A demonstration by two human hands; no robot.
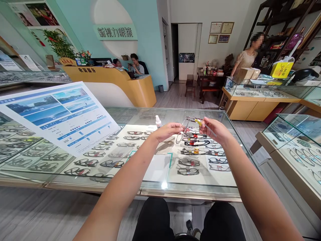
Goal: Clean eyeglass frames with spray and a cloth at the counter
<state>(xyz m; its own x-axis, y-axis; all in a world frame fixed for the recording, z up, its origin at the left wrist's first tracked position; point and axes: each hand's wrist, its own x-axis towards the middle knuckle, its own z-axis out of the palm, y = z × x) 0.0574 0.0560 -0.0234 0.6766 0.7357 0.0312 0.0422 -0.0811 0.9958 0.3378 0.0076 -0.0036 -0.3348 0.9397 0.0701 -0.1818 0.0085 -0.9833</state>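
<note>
In front of me, above the glass counter (155, 184), I hold a pair of eyeglasses (178, 138) with a thin, pale rim. My left hand (168, 131) is closed, pinching the frame from the left. My right hand (216, 130) is closed at the other side, its fingertips by a dark temple arm and a small yellow piece (199, 123). A slim grey rod (210, 130) runs from there below the right hand; whether it belongs to the glasses I cannot tell. Several rows of spectacle frames (188, 171) lie below.
A white bottle (158, 122) stands behind my left hand. On the left, a printed sheet (75, 134) rises from the counter. A white tray with green corners (157, 167) sits between my forearms. Further display cases (271, 134) stand right. People are at the reception desk (142, 90) and back right.
</note>
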